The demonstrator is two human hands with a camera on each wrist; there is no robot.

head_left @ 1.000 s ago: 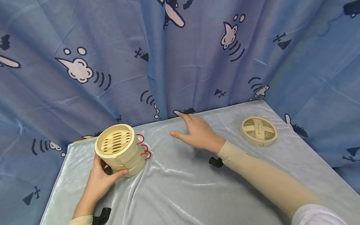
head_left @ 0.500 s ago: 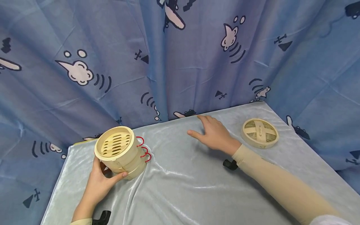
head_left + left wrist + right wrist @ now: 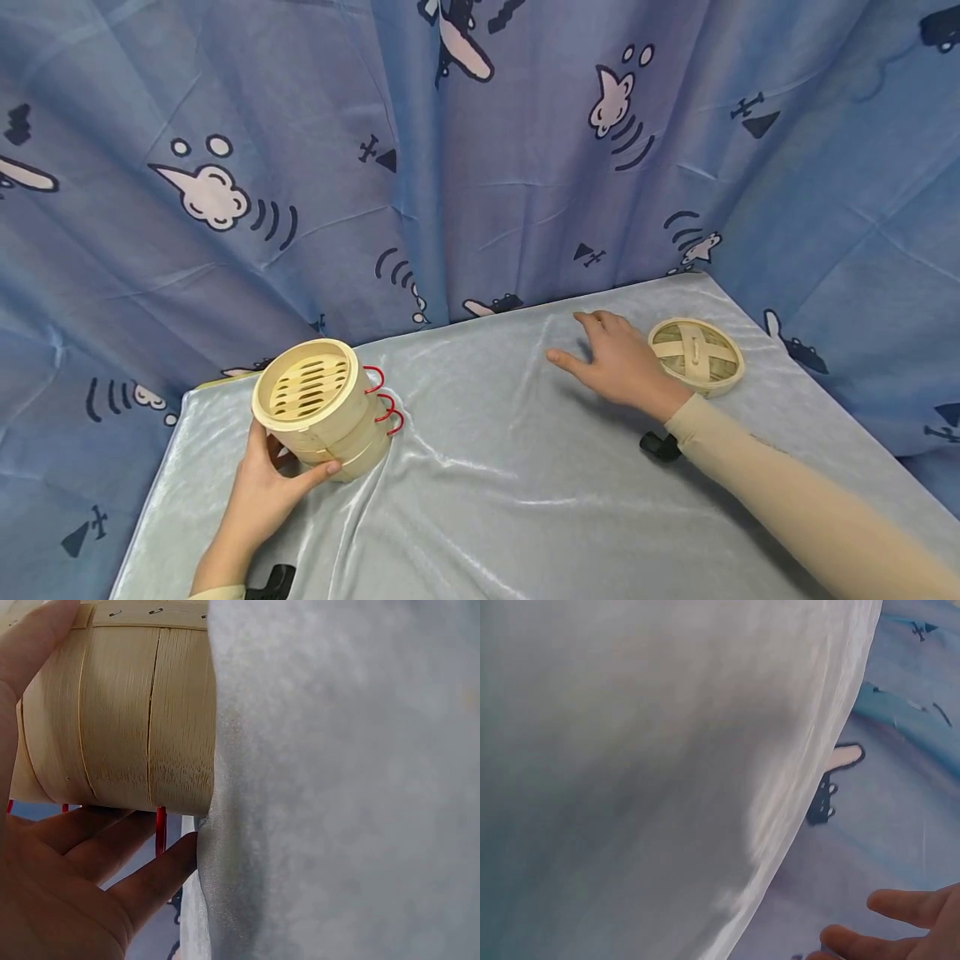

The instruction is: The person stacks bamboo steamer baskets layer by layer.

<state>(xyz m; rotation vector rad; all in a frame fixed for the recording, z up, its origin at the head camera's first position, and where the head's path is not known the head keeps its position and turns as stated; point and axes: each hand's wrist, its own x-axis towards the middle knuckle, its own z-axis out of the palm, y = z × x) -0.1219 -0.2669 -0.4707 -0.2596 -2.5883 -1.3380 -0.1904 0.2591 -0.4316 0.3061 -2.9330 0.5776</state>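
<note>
On the left of the head view, a stack of round bamboo steamer baskets (image 3: 347, 437) stands on the cloth, its slotted inside showing from above. Three red loops (image 3: 384, 404) stick out from its right side. My left hand (image 3: 258, 492) grips the stack, thumb in front and fingers behind; in the left wrist view the basket wall (image 3: 116, 712) lies between them. My right hand (image 3: 618, 362) hovers over the cloth with fingers extended, holding nothing. Just beyond it lies the woven bamboo lid (image 3: 708, 358), its left edge partly behind the hand. Only some right fingers (image 3: 907, 904) show in the right wrist view.
A pale grey velvety cloth (image 3: 480, 525) with creases covers the table. Blue patterned curtains (image 3: 517, 150) hang along the back and right edges. Black wrist devices (image 3: 660, 446) sit beneath both wrists.
My right hand has moved rightward across the table, from near the middle to beside the lid, fingers still spread. The left hand and the steamer stack have stayed in place.
</note>
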